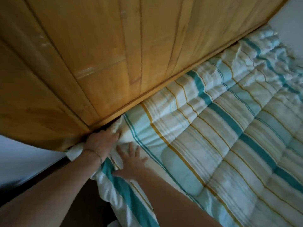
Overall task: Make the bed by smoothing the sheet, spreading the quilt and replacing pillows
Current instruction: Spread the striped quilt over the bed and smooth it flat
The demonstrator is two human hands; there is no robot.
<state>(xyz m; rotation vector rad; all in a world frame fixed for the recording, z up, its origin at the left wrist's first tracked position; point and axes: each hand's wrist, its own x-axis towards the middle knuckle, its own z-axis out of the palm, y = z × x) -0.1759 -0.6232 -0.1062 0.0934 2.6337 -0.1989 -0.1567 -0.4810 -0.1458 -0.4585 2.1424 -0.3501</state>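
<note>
Head view: your left hand point(105, 141) grips the striped quilt point(213, 136) corner at the wooden headboard point(98, 54); your right hand point(131, 163) presses flat, fingers spread.

The quilt point(213, 136) lies spread over the bed, its far edge running along the foot of the headboard point(98, 54), which stands behind it. At the near left corner, where quilt meets headboard, the left hand point(101, 141) sits against the quilt's corner, and the right hand point(132, 164) lies flat on the quilt just right of it. The quilt's left edge hangs over the bed's side below both hands.
</note>
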